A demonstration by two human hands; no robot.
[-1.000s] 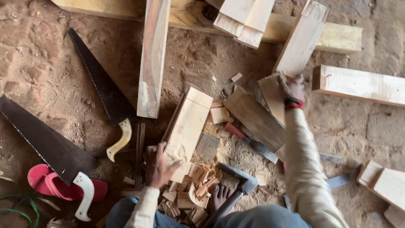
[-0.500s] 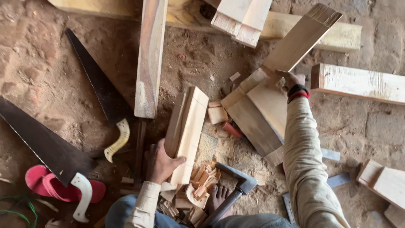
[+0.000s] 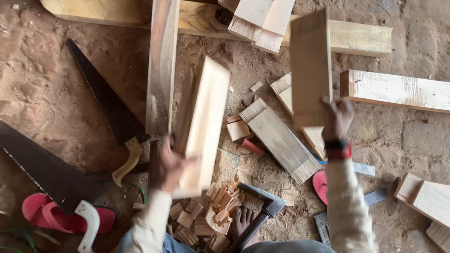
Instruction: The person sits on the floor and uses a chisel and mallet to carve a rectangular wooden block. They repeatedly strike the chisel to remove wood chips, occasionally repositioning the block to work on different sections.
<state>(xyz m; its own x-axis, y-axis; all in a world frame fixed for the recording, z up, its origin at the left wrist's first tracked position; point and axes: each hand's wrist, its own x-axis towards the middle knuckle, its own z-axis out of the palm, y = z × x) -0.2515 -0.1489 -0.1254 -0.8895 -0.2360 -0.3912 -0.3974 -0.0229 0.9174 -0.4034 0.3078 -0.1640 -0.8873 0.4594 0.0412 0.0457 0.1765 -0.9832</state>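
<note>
**Two boards raised over a littered dirt floor**

A long plank [image 3: 161, 70] lies lengthwise just left of the lifted pieces; beside it a dark handsaw [image 3: 105, 105] with a pale handle, and a larger saw [image 3: 44, 171] resting across a pink sandal [image 3: 65, 218]; a heap of wood chips [image 3: 211, 220] sits by a bare foot [image 3: 242, 221], with a hatchet [image 3: 262, 211] leaning over it; flat offcuts [image 3: 281, 140] lie between the two hands, a heavy beam [image 3: 361, 37] runs along the top, and a pale block [image 3: 398, 91] lies to the right.

Open ground shows chiefly at the far left and the right edge, bare brown earth; the middle is crowded, the plank's edge close to the left board and the offcuts under the right one.

The left hand [image 3: 168, 166] is clenched on the lower end of a pale board [image 3: 204, 122], which is lifted and tilted, its length running up and away from the fingers; the right hand [image 3: 337, 117], banded red and black at the wrist, grips the bottom edge of a second board [image 3: 310, 65], held upright above the knuckles and clear of the floor.
</note>
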